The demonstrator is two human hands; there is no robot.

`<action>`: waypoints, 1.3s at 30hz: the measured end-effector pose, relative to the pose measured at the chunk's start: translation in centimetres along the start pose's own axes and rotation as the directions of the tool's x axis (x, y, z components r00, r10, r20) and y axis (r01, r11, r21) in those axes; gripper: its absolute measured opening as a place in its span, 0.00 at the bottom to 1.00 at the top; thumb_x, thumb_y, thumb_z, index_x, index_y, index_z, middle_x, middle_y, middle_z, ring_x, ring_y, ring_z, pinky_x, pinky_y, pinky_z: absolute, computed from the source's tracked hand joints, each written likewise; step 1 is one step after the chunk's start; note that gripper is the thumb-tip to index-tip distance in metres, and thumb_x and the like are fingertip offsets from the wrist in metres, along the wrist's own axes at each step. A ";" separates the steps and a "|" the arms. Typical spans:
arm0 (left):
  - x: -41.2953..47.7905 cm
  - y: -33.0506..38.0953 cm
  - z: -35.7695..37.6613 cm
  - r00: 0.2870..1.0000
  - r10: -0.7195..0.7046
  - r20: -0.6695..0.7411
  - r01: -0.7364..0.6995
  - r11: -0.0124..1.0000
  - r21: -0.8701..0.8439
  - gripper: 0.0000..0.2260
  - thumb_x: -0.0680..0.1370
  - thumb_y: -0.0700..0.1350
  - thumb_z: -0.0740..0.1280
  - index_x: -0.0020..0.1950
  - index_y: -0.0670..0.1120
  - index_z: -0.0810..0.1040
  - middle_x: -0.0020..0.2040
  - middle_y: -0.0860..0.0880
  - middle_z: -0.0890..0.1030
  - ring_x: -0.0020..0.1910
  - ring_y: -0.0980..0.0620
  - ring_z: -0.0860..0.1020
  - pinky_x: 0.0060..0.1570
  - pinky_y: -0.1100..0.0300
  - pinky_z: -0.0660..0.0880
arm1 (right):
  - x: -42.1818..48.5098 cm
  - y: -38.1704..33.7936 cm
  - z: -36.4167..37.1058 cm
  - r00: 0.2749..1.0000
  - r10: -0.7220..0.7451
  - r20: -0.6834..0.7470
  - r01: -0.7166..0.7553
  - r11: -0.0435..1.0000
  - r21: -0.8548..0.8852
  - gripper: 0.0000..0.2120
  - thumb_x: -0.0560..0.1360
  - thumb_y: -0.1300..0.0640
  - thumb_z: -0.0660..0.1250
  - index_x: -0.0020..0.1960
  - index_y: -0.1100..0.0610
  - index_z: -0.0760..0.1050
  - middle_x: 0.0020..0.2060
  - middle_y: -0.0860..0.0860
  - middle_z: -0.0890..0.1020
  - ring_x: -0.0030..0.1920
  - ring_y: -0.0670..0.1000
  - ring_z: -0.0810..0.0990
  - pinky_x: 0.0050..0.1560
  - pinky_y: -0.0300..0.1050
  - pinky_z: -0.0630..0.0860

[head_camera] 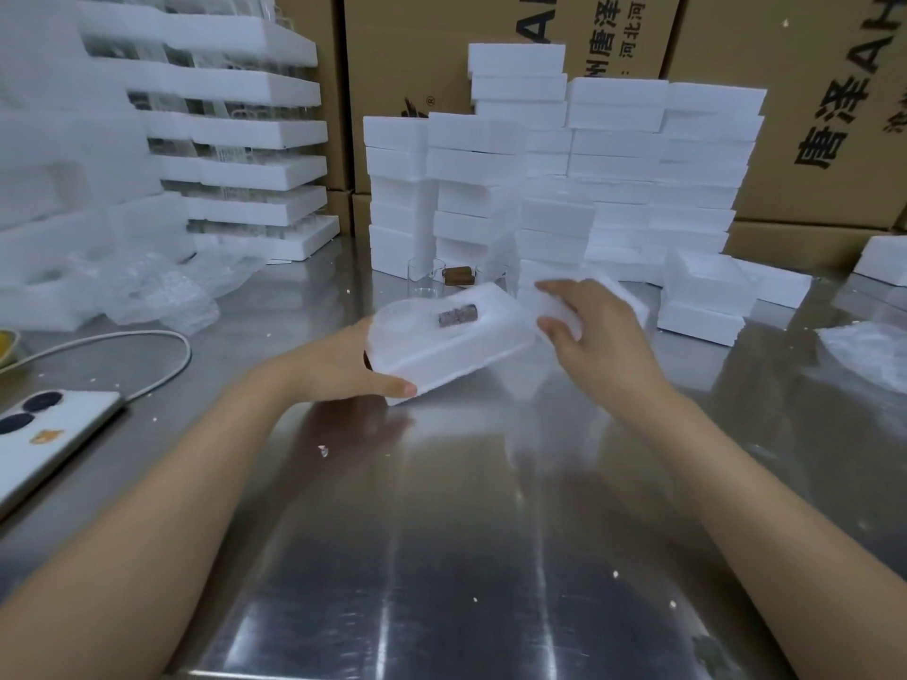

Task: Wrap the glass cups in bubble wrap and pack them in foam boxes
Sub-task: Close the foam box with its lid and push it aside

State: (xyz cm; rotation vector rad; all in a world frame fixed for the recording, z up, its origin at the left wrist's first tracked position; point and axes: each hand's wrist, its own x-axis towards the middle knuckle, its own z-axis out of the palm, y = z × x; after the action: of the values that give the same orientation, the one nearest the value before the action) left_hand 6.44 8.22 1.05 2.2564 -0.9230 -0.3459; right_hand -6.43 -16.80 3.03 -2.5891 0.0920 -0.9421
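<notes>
From where I stand, the left hand [343, 365] holds the open foam box [441, 355] by its near end. The thumb lies along the side wall and the fingers are tucked out of sight underneath, so the box rides tilted just above the steel table [441, 532]. The wrapped glass cup [422, 316] lies on its side in the cavity, just beyond that thumb, and a brown part shows through the bubble wrap. The right hand [594, 336] has its fingers curled over a foam lid [623, 299]. It holds the lid at the far end of the box, touching or nearly touching the rim; blur keeps me from saying which.

The step in hand looks to be capping the box. To do it well, I would level the box first, so the cup does not roll toward the low end under the left thumb. Then I would bring the lid over from the right-hand side, square its corners to the rim, and press evenly along the edges rather than in the middle, where the glass sits. If any wrap stands proud of the cavity, tuck it in first; a lid forced down over it may crack the foam.

Beyond both hands, a bare glass cup [426, 277] waits before the stacked foam boxes [613, 139].
</notes>
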 end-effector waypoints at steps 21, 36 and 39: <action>1.1 -0.8 2.1 0.996 0.085 -0.034 -0.088 0.992 -0.087 0.46 0.65 0.60 0.78 0.75 0.61 0.55 0.63 0.71 0.70 0.65 0.64 0.70 0.65 0.66 0.67 | 0.6 0.5 0.9 0.869 0.393 0.299 -0.416 0.255 0.873 0.15 0.79 0.55 0.63 0.64 0.55 0.73 0.56 0.51 0.82 0.52 0.49 0.81 0.49 0.45 0.78; 1.4 0.7 3.5 0.948 0.136 -0.287 -0.250 0.878 -0.408 0.39 0.65 0.68 0.71 0.71 0.60 0.59 0.69 0.66 0.67 0.65 0.67 0.69 0.64 0.59 0.71 | 0.4 3.5 3.8 0.854 0.318 0.413 -0.517 0.420 0.746 0.39 0.64 0.37 0.63 0.74 0.36 0.57 0.65 0.34 0.72 0.64 0.43 0.74 0.71 0.52 0.64; 1.6 0.8 3.5 0.947 0.130 -0.294 -0.249 0.875 -0.415 0.38 0.65 0.68 0.71 0.71 0.63 0.57 0.70 0.66 0.66 0.64 0.67 0.71 0.64 0.58 0.71 | 0.6 3.3 3.5 0.895 0.268 0.356 -0.446 0.509 0.736 0.30 0.71 0.34 0.56 0.72 0.31 0.55 0.65 0.28 0.65 0.67 0.39 0.67 0.73 0.49 0.60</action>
State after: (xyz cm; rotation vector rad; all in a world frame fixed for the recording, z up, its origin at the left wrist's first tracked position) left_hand 5.52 5.00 -1.01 1.7203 -0.8215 -0.1480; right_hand -3.49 -18.85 -0.30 -1.6696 0.1113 -0.3943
